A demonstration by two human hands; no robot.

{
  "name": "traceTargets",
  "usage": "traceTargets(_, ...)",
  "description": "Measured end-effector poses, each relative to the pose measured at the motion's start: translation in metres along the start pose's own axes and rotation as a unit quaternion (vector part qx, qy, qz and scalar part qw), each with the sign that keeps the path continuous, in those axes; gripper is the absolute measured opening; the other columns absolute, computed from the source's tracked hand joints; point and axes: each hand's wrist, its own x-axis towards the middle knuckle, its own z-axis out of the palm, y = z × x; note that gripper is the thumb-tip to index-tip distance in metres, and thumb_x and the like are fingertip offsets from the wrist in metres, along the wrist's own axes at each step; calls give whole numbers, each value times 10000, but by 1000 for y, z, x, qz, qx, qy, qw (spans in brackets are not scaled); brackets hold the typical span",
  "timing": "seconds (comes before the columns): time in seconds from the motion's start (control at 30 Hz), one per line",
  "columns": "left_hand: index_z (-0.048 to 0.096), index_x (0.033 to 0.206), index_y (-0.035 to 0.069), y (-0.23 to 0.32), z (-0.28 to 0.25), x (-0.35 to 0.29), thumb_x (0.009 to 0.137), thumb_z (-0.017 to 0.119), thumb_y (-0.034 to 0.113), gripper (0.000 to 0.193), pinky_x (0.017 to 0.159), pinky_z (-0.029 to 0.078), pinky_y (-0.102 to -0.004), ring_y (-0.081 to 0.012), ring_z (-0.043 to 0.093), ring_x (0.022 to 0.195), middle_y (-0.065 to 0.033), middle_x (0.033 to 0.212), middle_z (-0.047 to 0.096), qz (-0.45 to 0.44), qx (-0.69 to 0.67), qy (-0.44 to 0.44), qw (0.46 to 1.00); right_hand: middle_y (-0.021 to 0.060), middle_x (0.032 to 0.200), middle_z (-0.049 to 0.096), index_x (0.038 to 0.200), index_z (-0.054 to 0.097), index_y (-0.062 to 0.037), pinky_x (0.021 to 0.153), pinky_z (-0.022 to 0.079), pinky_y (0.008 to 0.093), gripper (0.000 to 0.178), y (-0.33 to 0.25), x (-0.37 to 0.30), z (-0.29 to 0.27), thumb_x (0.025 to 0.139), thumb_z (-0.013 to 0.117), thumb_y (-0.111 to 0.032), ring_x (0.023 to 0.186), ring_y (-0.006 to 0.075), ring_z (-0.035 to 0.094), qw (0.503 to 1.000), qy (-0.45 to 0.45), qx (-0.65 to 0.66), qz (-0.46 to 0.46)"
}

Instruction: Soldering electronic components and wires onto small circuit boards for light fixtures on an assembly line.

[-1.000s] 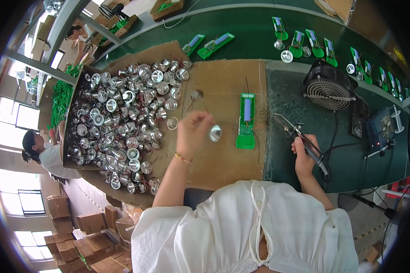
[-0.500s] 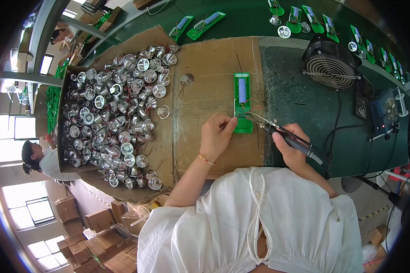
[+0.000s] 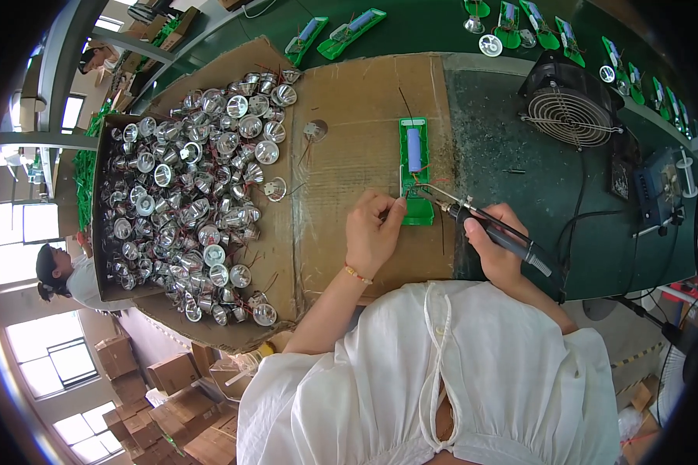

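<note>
Soldering iron (image 3: 495, 229) tip contact too small to tell.

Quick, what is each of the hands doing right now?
Left hand: closed, pinching a thin wire at the green holder.
Right hand: closed on a soldering iron.

The green holder (image 3: 416, 170) lying on the brown cardboard sheet (image 3: 364, 163) carries a pale blue cylinder cell (image 3: 413, 149) along its middle. Right of the holder, the mat (image 3: 512, 201) is dark green with scuffed pale marks. The soldering iron (image 3: 498, 232) just below and right of the holder is black with a silver tip. Left of the holder, the reflector cups (image 3: 186, 194) shine silver with thin red wires. Below the holder, the garment (image 3: 442, 380) is plain white. The fan (image 3: 570, 108) up and right of the holder is black.
</note>
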Motion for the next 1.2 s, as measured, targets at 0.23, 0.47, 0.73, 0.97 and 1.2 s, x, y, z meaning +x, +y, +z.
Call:
traceTargets(0.23,615,693,6,-1,1,-1,832,603,131,188,516,403,-328,-230,523,559,-109,686,549,30,23,6,999,-5,632,560,805,561,-8,513,392,193,131,1,-1,0,792,667,-83,566,27,474,1000,11,0,16)
traceTargets(0.47,608,670,12,-2,2,-1,838,596,144,214,536,397,-350,-250,516,595,-109,677,543,46,18,15,999,-4,635,567,805,563,-9,510,394,191,131,2,-2,1,790,670,-83,565,26,480,999,11,4,38)
traceTargets(0.73,628,737,-2,-7,3,1,860,584,159,207,539,408,-277,-159,520,573,-85,742,563,31,57,-6,998,-5,634,568,792,559,-15,511,394,188,123,4,-3,2,801,663,-80,569,24,482,998,7,6,57)
traceTargets(0.97,621,727,-5,-4,2,1,857,583,156,210,538,405,-284,-168,513,570,-87,721,554,25,36,-10,999,30,678,600,844,555,-6,539,417,184,141,-3,-7,-4,819,653,-104,591,48,523,993,41,75,87)
traceTargets(1.2,610,687,7,0,0,-1,814,621,140,185,530,406,-334,-240,518,583,-106,698,547,38,20,-6,999,26,675,595,852,561,-3,547,423,199,142,0,-11,-9,806,662,-91,593,55,522,997,26,32,58)
